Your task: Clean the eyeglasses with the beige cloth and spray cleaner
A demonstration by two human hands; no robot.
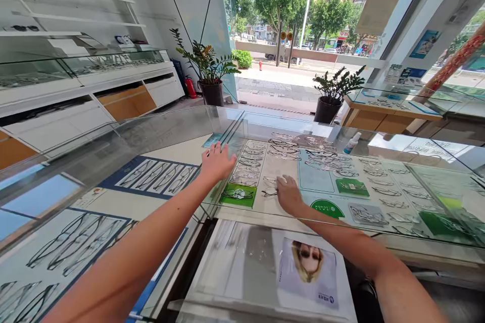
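Observation:
My left hand (219,162) lies on the glass top near the corner of the display case, with its fingers spread and nothing in them. Inside the case, my right hand (290,193) reaches in from the near side, its fingers curled at the edge of a thin-framed pair of eyeglasses (270,192). Between the two hands, a dark-framed pair rests on a green card (238,195). Beyond it runs a column of eyeglasses (252,159) on a white tray. Farther back sits a cluster of dark frames (284,149).
More eyeglasses (386,192) line the case's right side, around a green semicircular card (326,209). A small spray bottle (352,143) stands toward the back. Eyeglasses on a blue-edged tray (113,171) fill the left case. Potted plants (212,92) flank the doorway.

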